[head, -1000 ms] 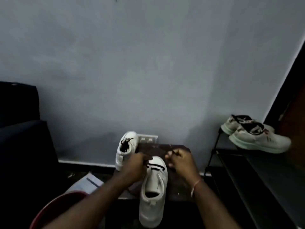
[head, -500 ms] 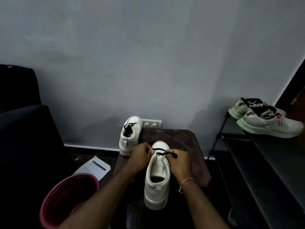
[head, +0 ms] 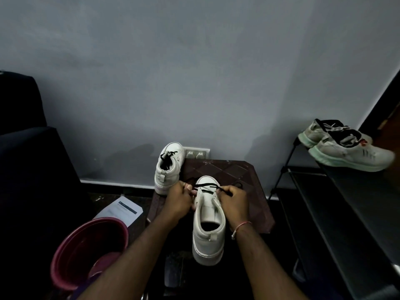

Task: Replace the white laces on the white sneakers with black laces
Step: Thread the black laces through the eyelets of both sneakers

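both hands are pinching the black lace (head: 205, 185) – left hand (head: 179, 200), right hand (head: 234, 199) – fingers curled; limp and light, best gripped near its ends.

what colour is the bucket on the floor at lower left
Dark pink, almost maroon; the bucket shows best in the head view.

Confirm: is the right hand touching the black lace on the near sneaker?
Touching. Head view: the right hand pinches the black lace, which runs from the near sneaker straight into its curled fingers.
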Action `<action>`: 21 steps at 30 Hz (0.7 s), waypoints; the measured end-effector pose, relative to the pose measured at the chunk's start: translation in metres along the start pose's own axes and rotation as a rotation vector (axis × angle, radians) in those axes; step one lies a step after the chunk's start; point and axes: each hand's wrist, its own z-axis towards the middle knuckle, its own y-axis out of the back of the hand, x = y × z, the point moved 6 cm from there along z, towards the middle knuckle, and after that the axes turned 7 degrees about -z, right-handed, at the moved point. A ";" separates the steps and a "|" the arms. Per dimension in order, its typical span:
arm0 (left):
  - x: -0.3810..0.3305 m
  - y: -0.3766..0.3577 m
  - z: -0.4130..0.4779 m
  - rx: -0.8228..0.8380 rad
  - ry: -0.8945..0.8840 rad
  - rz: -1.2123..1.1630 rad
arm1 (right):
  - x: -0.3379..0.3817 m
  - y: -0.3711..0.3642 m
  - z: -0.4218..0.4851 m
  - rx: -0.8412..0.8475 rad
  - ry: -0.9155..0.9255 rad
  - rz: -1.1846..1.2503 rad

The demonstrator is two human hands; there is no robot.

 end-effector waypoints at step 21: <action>-0.011 0.000 -0.004 -0.107 -0.168 0.160 | 0.020 0.004 0.003 0.074 0.170 -0.354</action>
